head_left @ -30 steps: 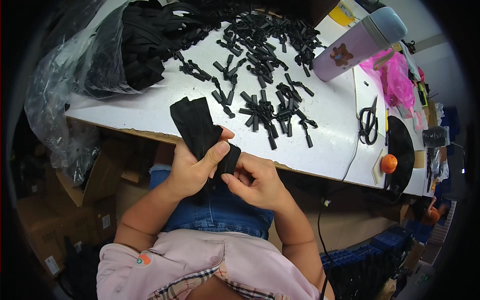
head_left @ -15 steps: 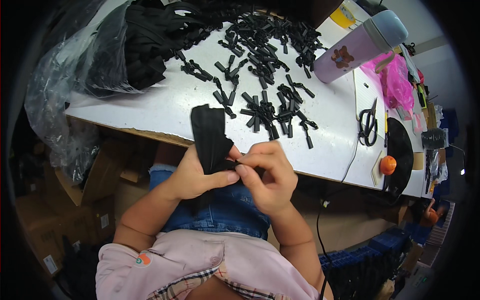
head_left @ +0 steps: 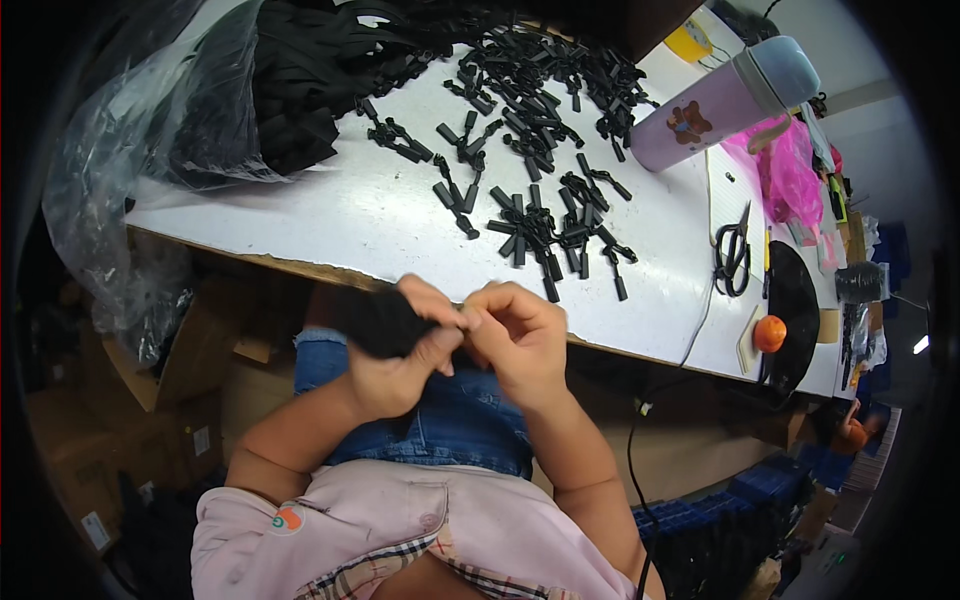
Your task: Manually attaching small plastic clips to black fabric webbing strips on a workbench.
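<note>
Black pulls (head_left: 538, 226) lie beyond the hands (head_left: 525, 345) and blurred, probably folded cloth (head_left: 376, 322).

2 hands (head_left: 395, 378) (head_left: 527, 345) close together, fingers (head_left: 512, 303) bent, forearms (head_left: 580, 445) angled inward

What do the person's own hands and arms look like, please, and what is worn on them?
The left hand and right hand show no gloves. Both forearms are bare, with no watch or bracelet visible. A pale pink shirt with checked trim is worn. Rings cannot be ruled out.
</note>
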The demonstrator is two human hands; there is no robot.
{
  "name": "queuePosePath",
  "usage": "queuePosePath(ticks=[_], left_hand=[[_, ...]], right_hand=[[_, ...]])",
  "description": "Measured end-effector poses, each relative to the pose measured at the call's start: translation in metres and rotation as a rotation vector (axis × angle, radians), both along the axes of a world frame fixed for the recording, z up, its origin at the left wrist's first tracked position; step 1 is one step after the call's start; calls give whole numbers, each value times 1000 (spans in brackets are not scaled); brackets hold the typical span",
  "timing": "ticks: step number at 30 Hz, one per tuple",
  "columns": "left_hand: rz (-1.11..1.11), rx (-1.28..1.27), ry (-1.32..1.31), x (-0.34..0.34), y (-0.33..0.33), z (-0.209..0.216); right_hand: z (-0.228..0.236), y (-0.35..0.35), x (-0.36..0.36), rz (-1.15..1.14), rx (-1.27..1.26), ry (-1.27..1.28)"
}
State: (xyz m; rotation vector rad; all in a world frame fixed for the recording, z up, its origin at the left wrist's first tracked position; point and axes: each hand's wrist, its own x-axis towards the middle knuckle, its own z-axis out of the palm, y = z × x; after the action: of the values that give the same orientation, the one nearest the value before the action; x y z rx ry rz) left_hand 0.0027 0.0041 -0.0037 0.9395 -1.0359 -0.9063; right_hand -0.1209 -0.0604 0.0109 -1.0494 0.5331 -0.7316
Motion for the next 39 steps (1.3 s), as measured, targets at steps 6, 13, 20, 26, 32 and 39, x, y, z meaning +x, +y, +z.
queuePosePath(ticks=[6,13,20,26,32,39], left_hand=[[-65,346,584,4,-2,8],[105,308,98,3,-1,-3],[88,243,14,-6,-8,-4],[55,322,77,-7,-9,-2],[144,272,234,-16,-14,2],[193,36,-57,-13,-15,-2]], right_hand=[[-5,-41,24,-374,-1470,892],[11,-28,6,-295,-899,495],[11,-24,-13,-133,-848,360],[2,-22,-18,-157,-1011,353],[-2,-5,-11,-328,-784,303],[-10,2,-9,-275,-280,62]])
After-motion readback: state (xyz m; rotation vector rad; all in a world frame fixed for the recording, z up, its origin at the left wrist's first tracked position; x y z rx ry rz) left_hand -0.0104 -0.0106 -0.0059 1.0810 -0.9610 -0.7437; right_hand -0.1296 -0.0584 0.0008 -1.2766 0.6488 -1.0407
